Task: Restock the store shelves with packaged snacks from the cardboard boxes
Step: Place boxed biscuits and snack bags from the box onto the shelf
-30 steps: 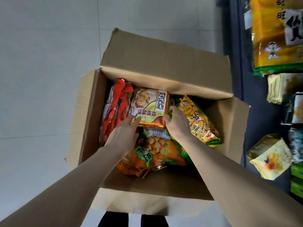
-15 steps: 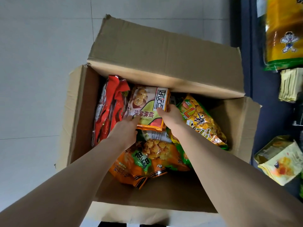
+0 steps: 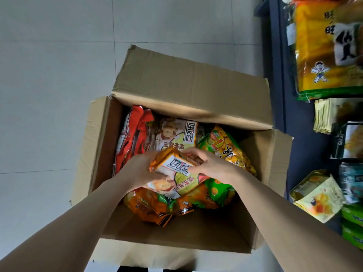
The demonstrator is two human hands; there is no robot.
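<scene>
An open cardboard box (image 3: pixel 94 154) stands on the floor, filled with snack packets. Both my hands hold an orange-and-green biscuit packet (image 3: pixel 176 173) just above the pile. My left hand (image 3: pixel 141 171) grips its left side and my right hand (image 3: pixel 208 163) grips its right side. A matching biscuit packet (image 3: pixel 176 134) lies behind it in the box. Red packets (image 3: pixel 131 138) stand along the box's left wall. A green-and-yellow snack bag (image 3: pixel 229 150) lies on the right, and orange bags (image 3: pixel 151 207) lie at the front.
Dark blue store shelves (image 3: pixel 277 75) run along the right edge, holding large yellow bags (image 3: pixel 322 55), pale yellow packets (image 3: pixel 318 195) and green packets (image 3: pixel 351 230). The box's far flap (image 3: pixel 188 85) stands up. Grey tiled floor (image 3: pixel 49 95) lies to the left.
My hands have closed on the top biscuit packet and lifted it toward me, uncovering a matching packet underneath. The camera has also pulled back.
</scene>
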